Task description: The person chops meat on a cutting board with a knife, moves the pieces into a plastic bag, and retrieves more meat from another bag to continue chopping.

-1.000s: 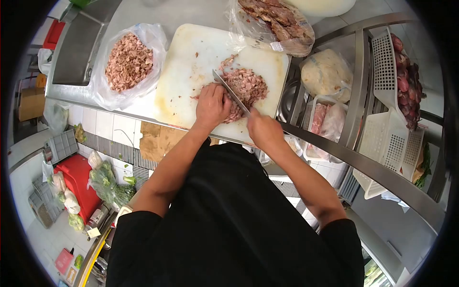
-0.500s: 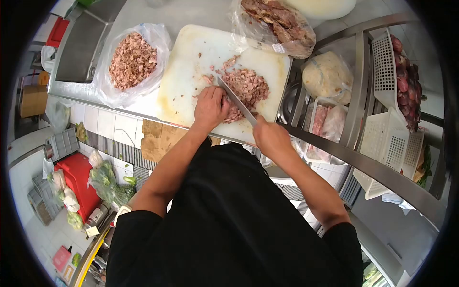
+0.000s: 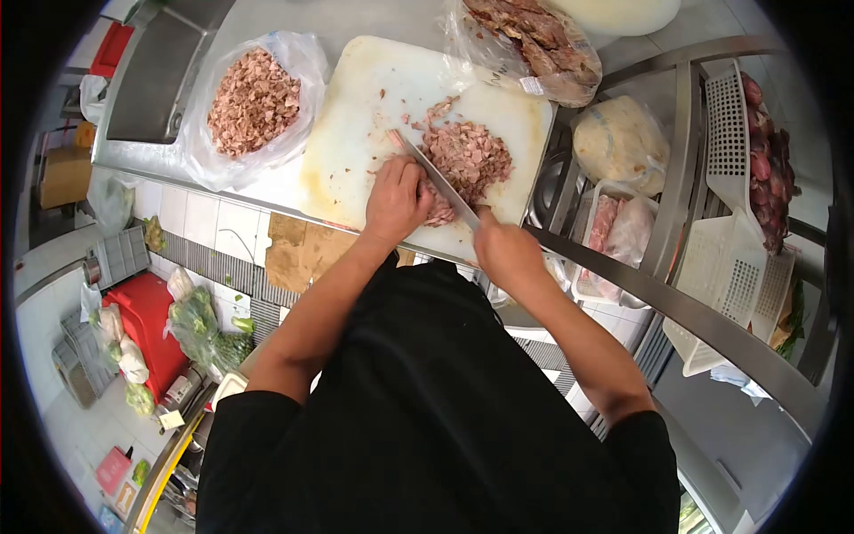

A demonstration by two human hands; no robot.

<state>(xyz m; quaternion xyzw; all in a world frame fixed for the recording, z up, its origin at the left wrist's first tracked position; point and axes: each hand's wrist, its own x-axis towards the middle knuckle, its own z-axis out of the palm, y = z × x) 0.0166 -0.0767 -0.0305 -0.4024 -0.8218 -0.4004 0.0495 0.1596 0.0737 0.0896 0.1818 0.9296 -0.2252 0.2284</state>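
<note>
My right hand [image 3: 505,249] grips the handle of a kitchen knife [image 3: 451,192]. The blade lies diagonally over a white cutting board [image 3: 347,98], its tip pointing up and left. Left of the blade, my left hand [image 3: 397,200] has its fingers curled over meat, most of which they hide. Chopped meat [image 3: 467,156] is heaped on the board along the blade's right side. Near the knife tip is a small strip of meat [image 3: 396,136], and little scraps are scattered about the board.
Diced meat fills an open plastic bag [image 3: 253,102] left of the board, beside a metal sink [image 3: 147,80]. Larger meat pieces [image 3: 534,40] lie in a bag at the board's far right corner. A metal rack [image 3: 663,218] holding baskets stands at right.
The view has shifted slightly, so the board and bags appear further right and higher. A meat strip now shows at the knife tip. Both hands keep nearly the same place.
</note>
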